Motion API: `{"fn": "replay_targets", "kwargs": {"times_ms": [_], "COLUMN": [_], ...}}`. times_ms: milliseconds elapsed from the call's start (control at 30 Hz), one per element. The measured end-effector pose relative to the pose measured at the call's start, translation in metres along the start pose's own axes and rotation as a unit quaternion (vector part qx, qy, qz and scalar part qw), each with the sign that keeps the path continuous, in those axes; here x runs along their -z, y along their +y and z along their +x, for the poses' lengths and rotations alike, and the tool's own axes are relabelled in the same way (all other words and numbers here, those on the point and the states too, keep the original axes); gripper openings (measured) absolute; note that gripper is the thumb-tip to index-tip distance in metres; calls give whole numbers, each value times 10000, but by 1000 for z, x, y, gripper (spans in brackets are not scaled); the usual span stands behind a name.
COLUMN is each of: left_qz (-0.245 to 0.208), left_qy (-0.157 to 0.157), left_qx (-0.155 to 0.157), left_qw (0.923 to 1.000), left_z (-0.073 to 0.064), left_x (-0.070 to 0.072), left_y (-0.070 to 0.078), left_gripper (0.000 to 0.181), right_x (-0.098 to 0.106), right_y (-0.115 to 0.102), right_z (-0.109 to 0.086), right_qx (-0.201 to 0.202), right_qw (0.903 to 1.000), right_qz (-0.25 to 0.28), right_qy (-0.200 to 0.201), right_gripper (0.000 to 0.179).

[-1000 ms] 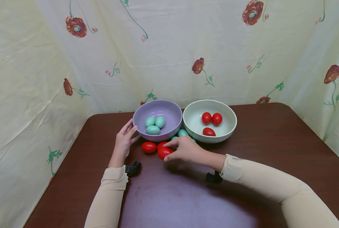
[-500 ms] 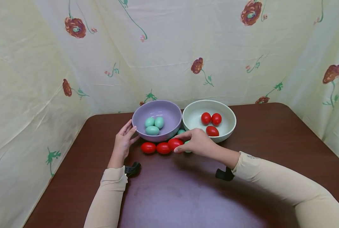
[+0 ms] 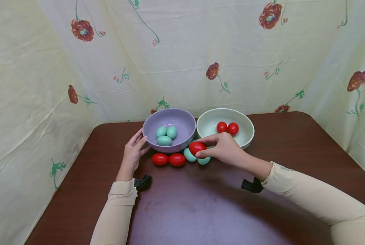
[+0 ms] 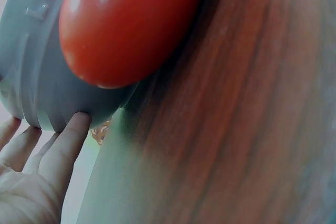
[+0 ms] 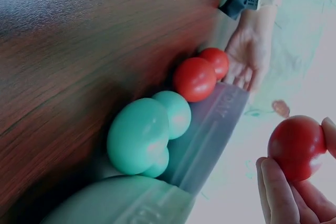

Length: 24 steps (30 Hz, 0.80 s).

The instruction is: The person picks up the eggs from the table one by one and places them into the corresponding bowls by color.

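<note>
My right hand (image 3: 226, 148) pinches a red egg (image 3: 197, 149) between thumb and fingers, held up above the teal eggs (image 3: 190, 154) on the table. In the right wrist view that red egg (image 5: 297, 148) is clear of everything but the fingers. My left hand (image 3: 133, 151) touches the left side of the purple bowl (image 3: 187, 124); in the left wrist view its fairly straight fingers (image 4: 65, 153) lie against the bowl's outer wall. Three teal eggs (image 3: 164, 140) lie inside that bowl. Two red eggs (image 3: 177, 159) rest on the table before it.
A pale green bowl (image 3: 205, 122) stands right beside the purple one, with red eggs (image 3: 233, 128) inside; my right hand hides its front part. The teal eggs on the table lie in front of where the bowls meet. A flowered cloth (image 3: 182, 85) hangs behind the brown table (image 3: 280, 136).
My right hand has carried the red egg rightward and up, away from the two red eggs, to above the teal ones. The left hand stays at the purple bowl.
</note>
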<state>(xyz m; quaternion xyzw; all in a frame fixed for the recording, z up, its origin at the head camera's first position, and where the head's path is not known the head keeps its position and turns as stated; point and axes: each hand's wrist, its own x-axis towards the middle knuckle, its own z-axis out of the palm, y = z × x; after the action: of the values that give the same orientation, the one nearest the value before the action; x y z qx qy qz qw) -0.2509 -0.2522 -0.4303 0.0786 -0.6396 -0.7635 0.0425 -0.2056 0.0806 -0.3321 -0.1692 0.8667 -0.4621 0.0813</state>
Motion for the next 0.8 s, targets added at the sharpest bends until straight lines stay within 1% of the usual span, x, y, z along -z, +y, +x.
{"fn": "replay_targets", "kwargs": {"times_ms": [167,333,433,567,733,800], "left_qz": [11,15,7,-32,18,37], "left_qy": [7,-2,-20,-43,6,13], "left_qx": [53,78,79,61,92,93], "left_qw": [10000,10000,10000,10000,10000,9999], "left_z": [0,-1,-1,-1,-2,-2], "left_x": [1,0,-1,-1,-1,-1], "left_y": [1,1,1,1,1,1], "left_gripper": [59,58,59,59,59,59], "right_x": [7,12,15,20,27,30], "right_y": [0,1,2,4,8,10], "right_z": [0,2,5,10,16,19], "right_qx": [29,63,16,-109,-267,-330], "right_qw": [9998,9997,9995,9986,9960,9956], "right_qz": [-76,0,39,301,641,646], "right_qy": [155,241,306,433,556,590], "right_gripper": [41,40,42,43,44,45]}}
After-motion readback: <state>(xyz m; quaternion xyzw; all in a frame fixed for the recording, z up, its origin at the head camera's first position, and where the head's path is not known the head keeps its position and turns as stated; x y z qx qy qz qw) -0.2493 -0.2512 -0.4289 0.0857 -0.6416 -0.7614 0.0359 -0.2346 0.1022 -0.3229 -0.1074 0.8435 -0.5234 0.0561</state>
